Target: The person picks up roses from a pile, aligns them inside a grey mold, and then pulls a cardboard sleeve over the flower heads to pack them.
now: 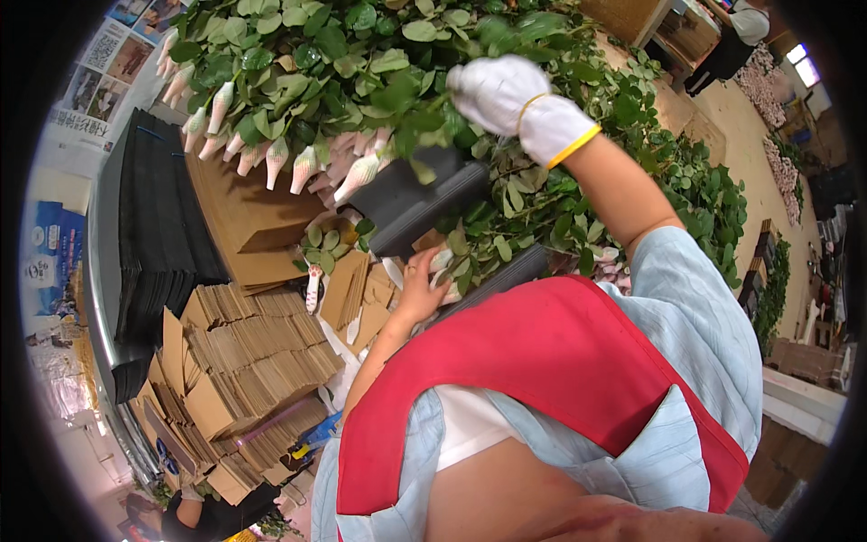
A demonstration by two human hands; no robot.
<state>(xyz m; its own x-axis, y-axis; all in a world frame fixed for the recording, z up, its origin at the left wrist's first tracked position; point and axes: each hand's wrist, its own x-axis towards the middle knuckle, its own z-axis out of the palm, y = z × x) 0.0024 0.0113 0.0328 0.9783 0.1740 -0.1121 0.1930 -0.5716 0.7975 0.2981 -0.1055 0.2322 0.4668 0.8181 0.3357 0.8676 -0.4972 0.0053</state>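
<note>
My bare left hand, with a ring on one finger, curls around netted rose buds beside a dark padded block. The leafy stems of these buds point to the right. Higher up, my right hand wears a white glove with a yellow cuff and is blurred over the leaves. Its fingers look curled, but whether a stem lies in them is unclear. Above the block lies a large heap of leafy rose stems. Pale pink buds in white net sleeves hang over its near edge.
Stacks of folded cardboard and a pile of black sheets stand at the left. A white-handled tool lies by cardboard pieces. Blue-handled scissors sit lower left. Other people are at the upper right and lower left.
</note>
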